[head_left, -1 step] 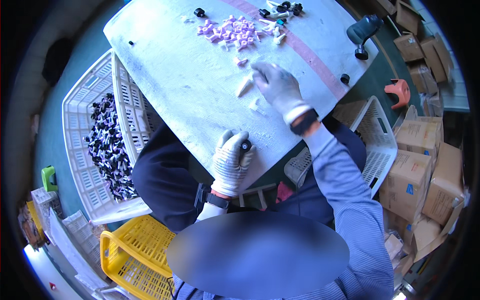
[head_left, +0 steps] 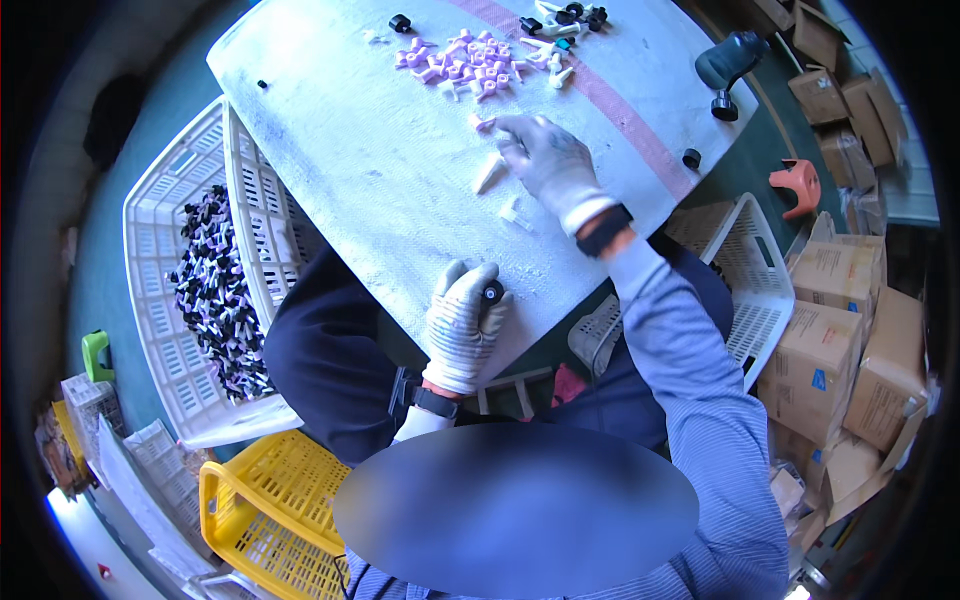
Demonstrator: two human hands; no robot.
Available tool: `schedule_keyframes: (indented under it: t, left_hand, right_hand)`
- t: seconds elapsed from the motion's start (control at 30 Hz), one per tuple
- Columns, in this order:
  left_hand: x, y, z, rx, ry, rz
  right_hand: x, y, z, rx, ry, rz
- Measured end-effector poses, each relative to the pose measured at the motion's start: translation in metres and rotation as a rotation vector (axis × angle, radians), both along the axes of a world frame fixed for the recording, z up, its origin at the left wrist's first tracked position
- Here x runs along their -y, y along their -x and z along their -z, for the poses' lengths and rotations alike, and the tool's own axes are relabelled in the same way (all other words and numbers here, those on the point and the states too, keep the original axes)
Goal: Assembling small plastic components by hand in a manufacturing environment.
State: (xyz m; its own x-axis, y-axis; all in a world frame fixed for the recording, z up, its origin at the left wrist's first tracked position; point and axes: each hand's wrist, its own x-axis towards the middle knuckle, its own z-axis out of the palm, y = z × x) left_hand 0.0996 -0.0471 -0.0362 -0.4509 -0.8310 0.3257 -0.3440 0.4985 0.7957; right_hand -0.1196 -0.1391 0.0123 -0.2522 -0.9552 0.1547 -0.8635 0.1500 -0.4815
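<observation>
My left hand [head_left: 462, 318], in a white glove, rests at the near edge of the table with its fingers closed around a black round part [head_left: 492, 291] with a light centre. Only the end of that part shows; the rest is inside the hand. Over the middle of the table, my gloved right hand [head_left: 553, 165] stretches its fingers out. Its fingertips are beside a lone pink plastic piece [head_left: 480, 123], and nothing shows between them. Just below that hand lie a white tapered piece [head_left: 488, 173] and a clear piece [head_left: 516, 213].
Farther off on the white table [head_left: 330, 130] are a pile of pink pieces [head_left: 470, 62], black caps [head_left: 596, 17] and a dark bottle-like object [head_left: 730, 60]. A white crate [head_left: 150, 300] of black and pink parts stands left, a yellow crate [head_left: 270, 480] near, cardboard boxes [head_left: 810, 370] right.
My right hand has moved slightly left and away from me, bringing its fingertips up to the lone pink piece. My left hand stays where it was, holding the black part.
</observation>
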Motion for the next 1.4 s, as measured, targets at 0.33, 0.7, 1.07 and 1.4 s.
schedule_keyframes:
  t: [0.33, 0.7, 1.07, 1.4]
  left_hand:
    - [0.004, 0.000, -0.001, -0.032, 0.011, -0.013]
    - [0.006, 0.001, -0.001, -0.032, 0.060, -0.003]
    - [0.007, 0.001, -0.003, -0.024, 0.035, -0.024]
    - [-0.001, -0.006, 0.017, -0.037, -0.059, 0.046]
  right_hand:
    - [0.074, -0.001, 0.029, -0.309, -0.319, -0.056]
    - [0.080, 0.003, 0.028, -0.314, -0.398, -0.081]
    - [0.062, 0.012, 0.032, -0.367, -0.114, -0.048]
    - [-0.066, -0.103, -0.018, 0.307, 0.207, -0.352]
